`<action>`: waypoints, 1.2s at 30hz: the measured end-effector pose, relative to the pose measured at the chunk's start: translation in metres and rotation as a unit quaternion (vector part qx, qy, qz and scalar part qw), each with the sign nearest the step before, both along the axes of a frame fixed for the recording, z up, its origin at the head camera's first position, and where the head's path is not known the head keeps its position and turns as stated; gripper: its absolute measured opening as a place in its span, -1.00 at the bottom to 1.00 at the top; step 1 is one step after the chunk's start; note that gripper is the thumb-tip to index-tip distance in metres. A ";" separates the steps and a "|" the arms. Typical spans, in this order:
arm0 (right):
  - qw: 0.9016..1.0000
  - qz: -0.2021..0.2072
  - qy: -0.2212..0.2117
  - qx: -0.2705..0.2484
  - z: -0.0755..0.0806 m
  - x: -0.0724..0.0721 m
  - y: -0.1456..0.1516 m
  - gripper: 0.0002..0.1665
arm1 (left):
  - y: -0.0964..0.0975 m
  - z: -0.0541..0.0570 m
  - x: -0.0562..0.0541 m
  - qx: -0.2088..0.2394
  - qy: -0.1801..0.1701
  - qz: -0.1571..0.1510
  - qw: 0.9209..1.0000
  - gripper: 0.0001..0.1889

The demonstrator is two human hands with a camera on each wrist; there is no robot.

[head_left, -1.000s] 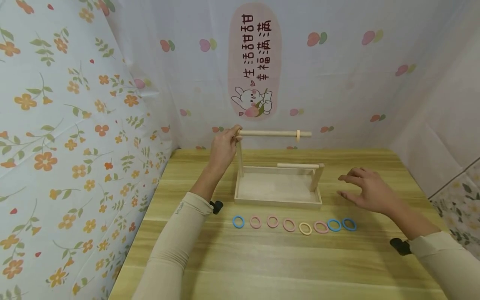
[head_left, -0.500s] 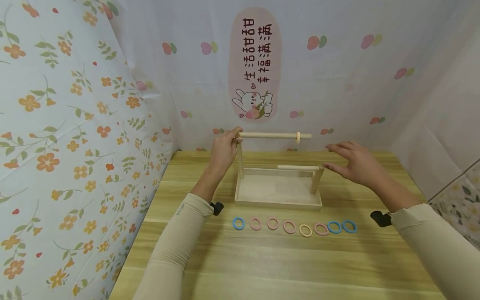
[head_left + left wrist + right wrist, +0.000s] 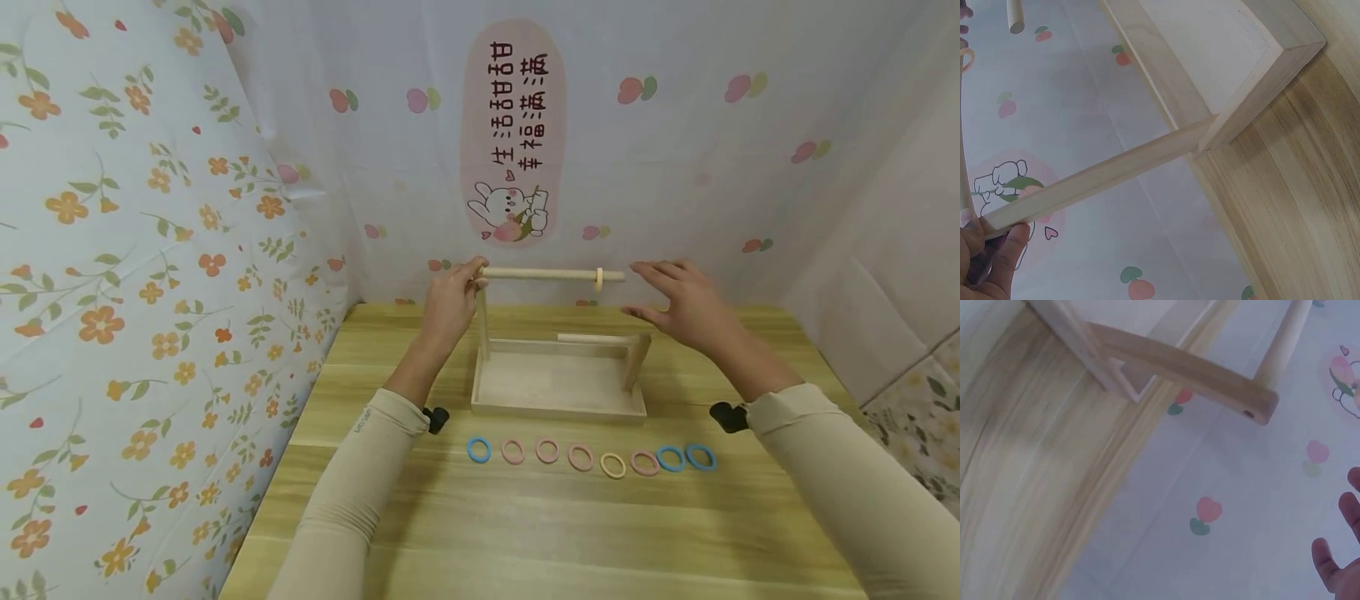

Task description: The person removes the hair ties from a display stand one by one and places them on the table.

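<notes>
Worktop (image 3: 525,533) carries wooden stand (image 3: 558,387) at back centre. Left hand (image 3: 448,304) grips stand's left post top, where upper dowel (image 3: 551,273) meets it. Right hand (image 3: 678,312) hovers at dowel's free end, fingers spread, released. Yellow ring (image 3: 597,277) hangs on dowel near that end; eight rings (image 3: 592,457) line up before stand
</notes>
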State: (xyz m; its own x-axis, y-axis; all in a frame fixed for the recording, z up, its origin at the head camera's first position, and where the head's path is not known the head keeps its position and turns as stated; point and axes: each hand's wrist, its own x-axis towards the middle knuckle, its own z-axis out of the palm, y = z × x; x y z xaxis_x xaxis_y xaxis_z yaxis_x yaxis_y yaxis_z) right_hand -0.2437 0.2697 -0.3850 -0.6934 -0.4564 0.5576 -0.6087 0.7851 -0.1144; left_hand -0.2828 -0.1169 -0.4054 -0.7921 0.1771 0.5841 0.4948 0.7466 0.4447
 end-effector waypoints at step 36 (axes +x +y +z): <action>0.999 -0.013 -0.029 -0.031 0.001 -0.021 -0.050 -0.39 | 0.000 0.002 0.003 0.003 0.001 -0.004 1.000 -0.71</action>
State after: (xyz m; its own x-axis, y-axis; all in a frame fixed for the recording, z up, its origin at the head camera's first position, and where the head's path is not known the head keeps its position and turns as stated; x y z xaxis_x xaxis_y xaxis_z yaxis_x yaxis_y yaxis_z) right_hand -0.2645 0.2200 -0.3839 -0.7366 -0.4035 0.5427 -0.5787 0.7914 -0.1970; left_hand -0.2796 -0.1166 -0.4037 -0.7891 0.1797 0.5874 0.5020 0.7397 0.4481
